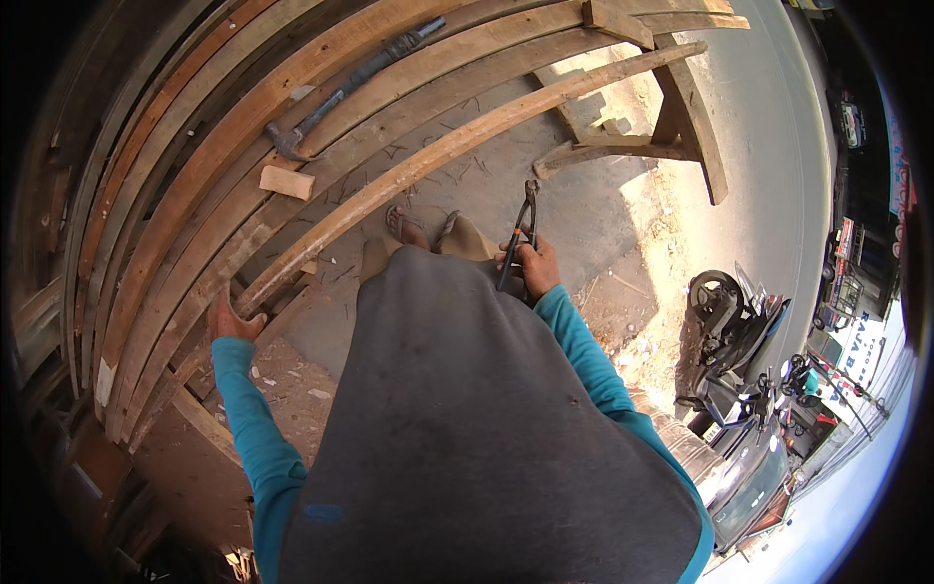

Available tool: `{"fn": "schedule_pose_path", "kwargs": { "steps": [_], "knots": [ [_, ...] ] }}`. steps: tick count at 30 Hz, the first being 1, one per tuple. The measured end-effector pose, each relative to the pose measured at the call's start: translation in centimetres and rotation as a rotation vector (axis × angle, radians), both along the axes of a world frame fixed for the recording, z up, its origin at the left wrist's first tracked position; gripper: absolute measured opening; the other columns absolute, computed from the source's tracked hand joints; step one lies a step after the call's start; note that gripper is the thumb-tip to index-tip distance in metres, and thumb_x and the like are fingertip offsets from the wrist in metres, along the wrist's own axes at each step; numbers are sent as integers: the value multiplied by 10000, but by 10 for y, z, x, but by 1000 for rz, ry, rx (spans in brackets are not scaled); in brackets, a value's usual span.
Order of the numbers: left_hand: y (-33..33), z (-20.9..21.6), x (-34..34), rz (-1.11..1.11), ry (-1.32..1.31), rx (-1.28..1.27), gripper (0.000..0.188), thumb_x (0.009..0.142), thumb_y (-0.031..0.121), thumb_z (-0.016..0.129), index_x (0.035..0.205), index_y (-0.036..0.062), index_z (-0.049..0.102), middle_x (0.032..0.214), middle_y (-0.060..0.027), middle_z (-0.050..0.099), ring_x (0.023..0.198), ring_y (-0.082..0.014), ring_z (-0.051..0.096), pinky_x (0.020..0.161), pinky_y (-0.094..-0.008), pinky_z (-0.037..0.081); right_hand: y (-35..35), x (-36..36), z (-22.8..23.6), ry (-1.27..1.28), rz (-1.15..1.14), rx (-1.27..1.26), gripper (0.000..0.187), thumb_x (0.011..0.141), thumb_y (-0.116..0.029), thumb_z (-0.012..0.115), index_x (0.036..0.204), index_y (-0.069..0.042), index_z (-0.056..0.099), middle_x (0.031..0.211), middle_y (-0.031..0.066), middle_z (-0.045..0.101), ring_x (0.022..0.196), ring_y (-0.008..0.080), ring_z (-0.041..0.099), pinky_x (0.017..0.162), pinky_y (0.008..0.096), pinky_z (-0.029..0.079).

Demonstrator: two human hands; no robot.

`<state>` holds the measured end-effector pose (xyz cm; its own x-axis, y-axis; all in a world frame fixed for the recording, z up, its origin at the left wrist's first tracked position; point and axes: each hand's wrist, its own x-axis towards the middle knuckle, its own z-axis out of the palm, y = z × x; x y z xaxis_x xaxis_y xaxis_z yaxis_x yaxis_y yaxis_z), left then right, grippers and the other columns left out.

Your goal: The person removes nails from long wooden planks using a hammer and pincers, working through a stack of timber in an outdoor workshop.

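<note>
My left hand (232,319) is at the near left end of a long, narrow wooden batten (467,134), with the thumb on one side and the fingers on the other. The batten slants up to the far right, and its far end lies over a wooden trestle (696,122). In my right hand (533,265) is a pair of dark pincers (526,209), gripped by the handles. Their jaws point away from me and appear to touch nothing. A claw hammer (336,99) with a dark handle lies on the beams, near a small wood block (287,182).
Long wooden beams (195,161) lie side by side across the left and far side. Bent nails (389,153) are scattered on the concrete below. Rubble (632,311) lies on the right, beside a parked motorcycle (725,321) and a car (754,472). A road (769,146) runs beyond.
</note>
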<state>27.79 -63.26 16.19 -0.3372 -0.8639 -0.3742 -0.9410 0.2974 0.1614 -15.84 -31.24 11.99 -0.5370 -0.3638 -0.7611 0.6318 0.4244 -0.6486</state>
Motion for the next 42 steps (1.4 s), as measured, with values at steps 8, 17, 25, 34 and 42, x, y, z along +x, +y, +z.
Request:
{"fn": "schedule_pose_path", "kwargs": {
  "steps": [8, 17, 25, 34, 42],
  "knots": [
    [6, -27, 43, 175, -181, -14, 703, 741, 159, 839, 1364, 115, 516, 1170, -215, 663, 1116, -385, 635, 983, -436, 502, 14, 0, 2, -86, 159, -41, 470, 905, -59, 454, 1369, 15, 460, 1033, 172, 662, 853, 259, 702, 716, 372, 613],
    [10, -35, 54, 12, -195, -116, 501, 789, 185, 798, 1234, 96, 585, 1165, -173, 671, 1092, -383, 629, 944, -461, 497, 36, 24, -17, -75, 311, -17, 465, 902, -79, 457, 1353, 31, 473, 1003, 170, 671, 855, 259, 702, 735, 375, 606],
    [-11, -27, 47, -50, -241, -29, 593, 726, 329, 848, 1248, 149, 633, 1189, -155, 669, 1130, -358, 621, 960, -428, 506, 48, 71, -8, 29, 232, -79, 488, 896, -91, 469, 1365, 43, 479, 1003, 173, 672, 844, 251, 702, 745, 370, 601],
    [-51, -80, 96, -272, 159, 176, 610, 582, 359, 916, 1009, 23, 640, 925, -200, 673, 877, -393, 661, 756, -468, 534, 2, 192, -9, 10, 45, -6, 377, 930, -125, 484, 1282, -10, 549, 1041, 149, 683, 866, 236, 700, 755, 374, 591],
    [-67, -74, 107, -366, 218, 583, 1126, 590, 522, 894, 1448, -27, 415, 1403, -278, 524, 1316, -382, 513, 1109, -426, 424, 16, 323, -31, 136, 283, 27, 372, 902, -134, 510, 1242, 10, 558, 966, 137, 710, 829, 216, 712, 723, 355, 582]
  ]
}}
